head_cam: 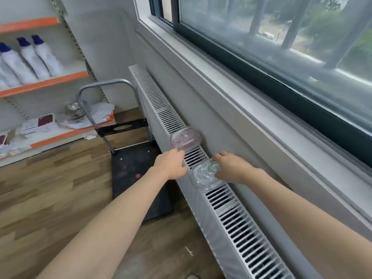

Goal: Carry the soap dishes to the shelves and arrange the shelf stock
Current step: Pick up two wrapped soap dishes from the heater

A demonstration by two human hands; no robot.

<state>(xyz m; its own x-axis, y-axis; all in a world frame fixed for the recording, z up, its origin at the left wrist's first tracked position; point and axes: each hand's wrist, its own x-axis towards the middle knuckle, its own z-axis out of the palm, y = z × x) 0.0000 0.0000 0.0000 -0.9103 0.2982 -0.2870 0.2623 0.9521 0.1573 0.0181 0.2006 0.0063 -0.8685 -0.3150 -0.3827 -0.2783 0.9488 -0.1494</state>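
Two transparent soap dishes sit on top of a white radiator [239, 218] under the window. The farther one is a pink-tinted soap dish [184, 137]; the nearer one is a clear soap dish [203, 174]. My left hand [171, 164] reaches toward the pink dish, its fingertips touching the dish's near edge. My right hand [231, 168] holds the clear dish from its right side, fingers and thumb curled round its edge. The shelves [50, 79] with orange edges stand at the left.
A folding platform trolley [130, 164] with a grey handle stands on the wooden floor between the radiator and the shelves. White bottles with blue caps [30, 59] fill a middle shelf; boxes and wrapped packs lie on the bottom shelf. A grey window sill runs along the right.
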